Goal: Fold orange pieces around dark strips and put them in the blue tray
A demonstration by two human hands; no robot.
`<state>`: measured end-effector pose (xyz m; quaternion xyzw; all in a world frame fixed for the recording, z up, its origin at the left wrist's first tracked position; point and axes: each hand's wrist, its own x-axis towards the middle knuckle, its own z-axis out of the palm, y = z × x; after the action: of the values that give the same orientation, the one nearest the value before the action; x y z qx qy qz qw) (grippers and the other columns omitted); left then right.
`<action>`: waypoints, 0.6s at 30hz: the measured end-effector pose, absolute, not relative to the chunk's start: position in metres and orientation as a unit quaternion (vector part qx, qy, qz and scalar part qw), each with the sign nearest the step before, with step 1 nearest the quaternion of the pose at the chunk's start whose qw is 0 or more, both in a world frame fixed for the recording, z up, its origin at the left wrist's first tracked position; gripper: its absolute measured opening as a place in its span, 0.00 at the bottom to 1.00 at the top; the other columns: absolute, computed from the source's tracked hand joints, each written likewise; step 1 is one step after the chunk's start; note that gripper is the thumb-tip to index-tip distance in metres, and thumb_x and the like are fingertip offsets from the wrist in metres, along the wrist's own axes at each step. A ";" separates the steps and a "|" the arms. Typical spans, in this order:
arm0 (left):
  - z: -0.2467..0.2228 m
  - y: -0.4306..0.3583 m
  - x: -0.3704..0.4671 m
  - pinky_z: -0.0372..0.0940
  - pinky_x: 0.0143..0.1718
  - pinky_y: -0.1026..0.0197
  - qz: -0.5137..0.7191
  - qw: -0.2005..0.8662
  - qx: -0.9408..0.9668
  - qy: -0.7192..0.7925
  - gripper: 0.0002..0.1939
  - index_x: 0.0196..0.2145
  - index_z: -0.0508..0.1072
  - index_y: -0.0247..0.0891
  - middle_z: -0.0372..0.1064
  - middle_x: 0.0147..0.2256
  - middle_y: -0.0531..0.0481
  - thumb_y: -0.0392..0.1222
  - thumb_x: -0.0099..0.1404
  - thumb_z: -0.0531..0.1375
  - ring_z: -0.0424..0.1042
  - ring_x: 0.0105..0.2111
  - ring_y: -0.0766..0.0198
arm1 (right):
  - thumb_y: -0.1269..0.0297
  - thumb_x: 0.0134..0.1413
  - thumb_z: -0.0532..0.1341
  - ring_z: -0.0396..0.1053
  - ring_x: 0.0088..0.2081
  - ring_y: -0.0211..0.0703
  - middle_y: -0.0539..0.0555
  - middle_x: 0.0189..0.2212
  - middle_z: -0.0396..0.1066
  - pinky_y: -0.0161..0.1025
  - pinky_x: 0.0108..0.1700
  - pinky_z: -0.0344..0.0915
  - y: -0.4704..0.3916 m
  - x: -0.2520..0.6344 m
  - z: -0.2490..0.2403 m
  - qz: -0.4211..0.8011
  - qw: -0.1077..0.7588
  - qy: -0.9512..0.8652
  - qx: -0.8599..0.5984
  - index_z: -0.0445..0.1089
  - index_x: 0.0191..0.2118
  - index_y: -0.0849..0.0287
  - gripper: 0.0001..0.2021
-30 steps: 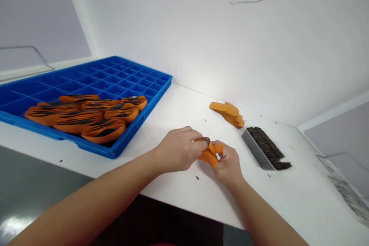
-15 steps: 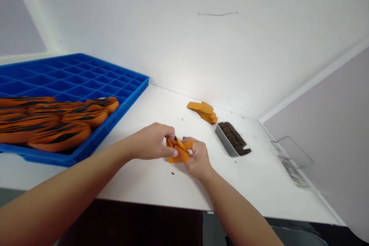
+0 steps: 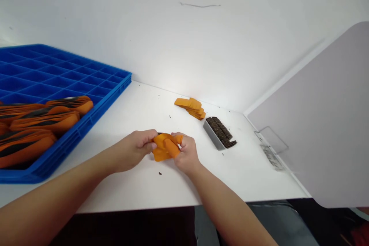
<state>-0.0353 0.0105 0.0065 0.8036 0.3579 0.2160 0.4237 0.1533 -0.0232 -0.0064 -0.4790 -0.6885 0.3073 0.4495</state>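
Between both hands, just above the white table, is a thin, bent orange piece (image 3: 160, 154) that looks like fabric or soft sheet. A dark edge shows at its top left. My left hand (image 3: 137, 148) pinches its left side between thumb and fingers. My right hand (image 3: 187, 155) grips its right side; orange coverings seem to sit on the thumb and a fingertip, close in colour to the piece. Beyond the hands lies a fanned stack of orange pieces (image 3: 191, 107). To its right a grey metal box (image 3: 213, 135) holds rows of thin dark brown strips (image 3: 220, 130).
At the left stands a blue compartment tray (image 3: 115, 90), with bundles of orange-and-black pieces (image 3: 46, 121) in its near part. Small dark scraps (image 3: 160, 173) dot the white table (image 3: 129, 192). A wire handle (image 3: 272, 140) sits by the right-hand panel (image 3: 323, 123).
The left hand has drawn back to the piece's left edge, and the piece is now spread flatter between both hands. The view has turned right, so the surroundings appear further left.
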 end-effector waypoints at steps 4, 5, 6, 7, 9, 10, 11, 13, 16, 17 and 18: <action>0.015 0.009 -0.038 0.60 0.33 0.61 0.227 0.315 0.816 0.427 0.09 0.34 0.65 0.40 0.69 0.30 0.53 0.41 0.64 0.47 0.67 0.30 0.63 | 0.55 0.51 0.61 0.69 0.35 0.40 0.53 0.34 0.71 0.39 0.39 0.67 -0.023 0.160 -0.005 0.291 0.471 -0.658 -0.511 0.68 0.32 0.59 0.11; 0.018 0.009 -0.038 0.60 0.32 0.61 0.228 0.279 0.816 0.452 0.09 0.35 0.64 0.39 0.69 0.30 0.52 0.40 0.64 0.46 0.67 0.30 0.61 | 0.56 0.50 0.61 0.69 0.37 0.42 0.54 0.36 0.71 0.40 0.41 0.67 -0.025 0.162 -0.004 0.261 0.482 -0.656 -0.519 0.68 0.34 0.59 0.11; 0.020 0.009 -0.038 0.60 0.31 0.60 0.225 0.241 0.816 0.475 0.09 0.36 0.64 0.39 0.69 0.30 0.50 0.40 0.64 0.46 0.68 0.30 0.60 | 0.57 0.50 0.61 0.69 0.39 0.43 0.55 0.37 0.71 0.42 0.43 0.67 -0.027 0.166 -0.002 0.220 0.494 -0.655 -0.527 0.68 0.36 0.58 0.11; 0.021 0.009 -0.039 0.59 0.31 0.59 0.214 0.203 0.819 0.493 0.09 0.36 0.64 0.39 0.69 0.30 0.49 0.39 0.64 0.45 0.68 0.29 0.59 | 0.58 0.50 0.61 0.69 0.40 0.43 0.55 0.38 0.71 0.43 0.45 0.67 -0.031 0.171 0.000 0.172 0.505 -0.655 -0.535 0.68 0.37 0.58 0.11; 0.023 0.009 -0.038 0.58 0.29 0.58 0.177 0.131 0.830 0.513 0.10 0.36 0.64 0.39 0.69 0.29 0.47 0.36 0.62 0.45 0.68 0.28 0.57 | 0.60 0.51 0.61 0.69 0.42 0.44 0.56 0.39 0.71 0.46 0.47 0.66 -0.040 0.185 0.004 0.074 0.515 -0.661 -0.541 0.67 0.38 0.57 0.10; 0.023 0.009 -0.038 0.57 0.28 0.58 0.156 0.101 0.836 0.517 0.10 0.35 0.65 0.39 0.69 0.30 0.46 0.34 0.61 0.45 0.68 0.28 0.57 | 0.61 0.52 0.61 0.69 0.43 0.45 0.56 0.40 0.70 0.47 0.47 0.66 -0.046 0.196 0.007 0.031 0.508 -0.671 -0.539 0.67 0.38 0.57 0.09; 0.023 0.010 -0.037 0.56 0.27 0.58 0.136 0.074 0.840 0.520 0.11 0.35 0.65 0.39 0.69 0.30 0.46 0.33 0.60 0.45 0.68 0.27 0.56 | 0.62 0.52 0.61 0.69 0.43 0.46 0.57 0.40 0.70 0.48 0.48 0.66 -0.051 0.210 0.011 -0.008 0.495 -0.683 -0.537 0.67 0.38 0.57 0.08; 0.023 0.010 -0.035 0.54 0.26 0.57 0.106 0.042 0.844 0.524 0.12 0.36 0.66 0.39 0.70 0.32 0.45 0.31 0.58 0.46 0.68 0.27 0.56 | 0.63 0.52 0.62 0.68 0.46 0.48 0.57 0.41 0.71 0.52 0.50 0.65 -0.060 0.246 0.019 -0.079 0.445 -0.712 -0.537 0.67 0.39 0.56 0.08; 0.024 0.010 -0.031 0.55 0.25 0.57 0.075 0.049 0.846 0.525 0.13 0.35 0.67 0.38 0.70 0.32 0.44 0.31 0.56 0.47 0.69 0.27 0.54 | 0.61 0.53 0.61 0.67 0.48 0.49 0.57 0.41 0.71 0.52 0.51 0.65 -0.067 0.314 0.032 -0.149 0.349 -0.728 -0.571 0.69 0.39 0.55 0.08; 0.024 0.010 -0.030 0.55 0.25 0.58 0.068 0.056 0.847 0.525 0.12 0.35 0.67 0.38 0.70 0.32 0.43 0.31 0.56 0.48 0.69 0.28 0.54 | 0.59 0.54 0.60 0.66 0.48 0.51 0.57 0.42 0.71 0.53 0.51 0.65 -0.068 0.337 0.036 -0.156 0.300 -0.742 -0.579 0.69 0.39 0.55 0.09; 0.022 0.010 -0.029 0.56 0.25 0.58 0.064 0.060 0.848 0.522 0.12 0.35 0.68 0.38 0.71 0.32 0.43 0.31 0.55 0.48 0.69 0.28 0.54 | 0.57 0.54 0.59 0.66 0.49 0.52 0.58 0.42 0.71 0.53 0.50 0.65 -0.067 0.358 0.039 -0.159 0.255 -0.750 -0.588 0.69 0.39 0.55 0.10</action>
<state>-0.0293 0.0103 0.0224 0.8482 0.5224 0.0637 0.0602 0.3579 -0.0674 0.0392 -0.5885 -0.7505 -0.1590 0.2553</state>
